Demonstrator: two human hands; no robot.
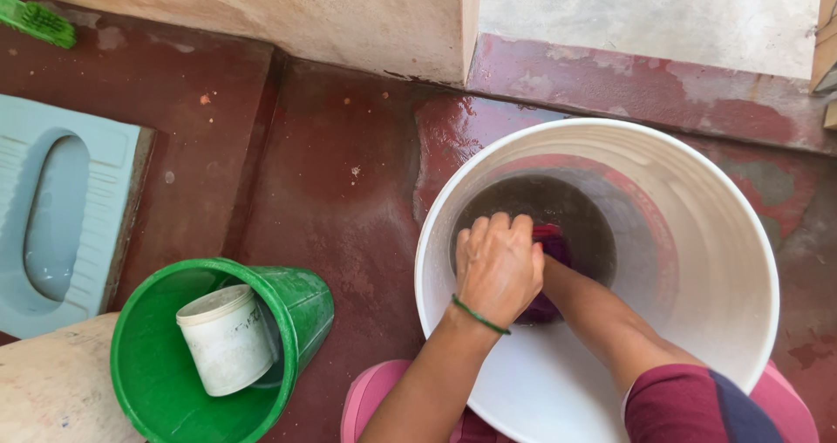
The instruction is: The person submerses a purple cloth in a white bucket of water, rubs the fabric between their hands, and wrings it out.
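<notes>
Looking down from the head camera, I see both arms reaching into a large white bucket (pixel 602 269) that stands on a wet, dark red floor (pixel 349 199). My left hand (pixel 499 267) lies on top, knuckles up, fingers curled down onto a dark red cloth (pixel 549 273) that sits in murky water at the bottom of the bucket. It seems to press or grip the cloth, which would keep it under the water. My right hand is hidden beneath the left and the cloth, so I cannot tell how its fingers stand; only the forearm shows, running down to the same spot. A green band circles the left wrist.

To the left, well apart, a green bucket (pixel 157 382) holds a white mug-like tub (pixel 225 338) leaning inside it, likely kept handy for scooping. Farther left, a pale blue squat pan (pixel 105 225) is set into the floor. A green brush (pixel 37 20) lies in the top corner, below a rough plastered wall (pixel 331 16).
</notes>
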